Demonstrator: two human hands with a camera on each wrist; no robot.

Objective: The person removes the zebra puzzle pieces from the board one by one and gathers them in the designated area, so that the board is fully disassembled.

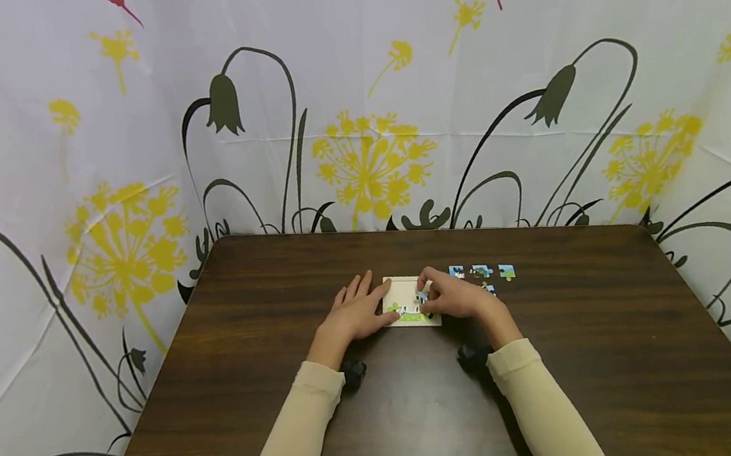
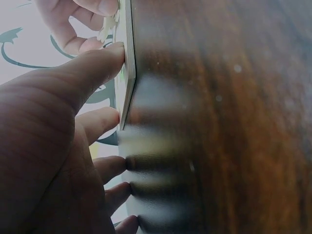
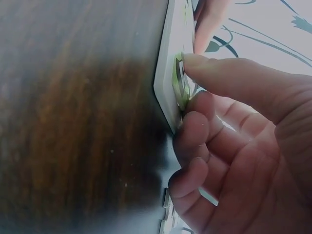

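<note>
A light wooden puzzle board lies flat on the table, with a green and blue picture partly filled in. My left hand rests at its left side, fingers spread. In the left wrist view the thumb touches the board's edge, while the other fingertips reach down to the table. Over the right half of the board, my right hand pinches a jigsaw piece between thumb and curled fingers. This piece stands tilted near the board's corner, its printed face mostly hidden by the fingers.
Several loose jigsaw pieces in blue and green lie right of the board, one partly covered by the right hand. Dark wrist cameras sit under both cuffs. Behind the brown table hangs a flower-printed white curtain.
</note>
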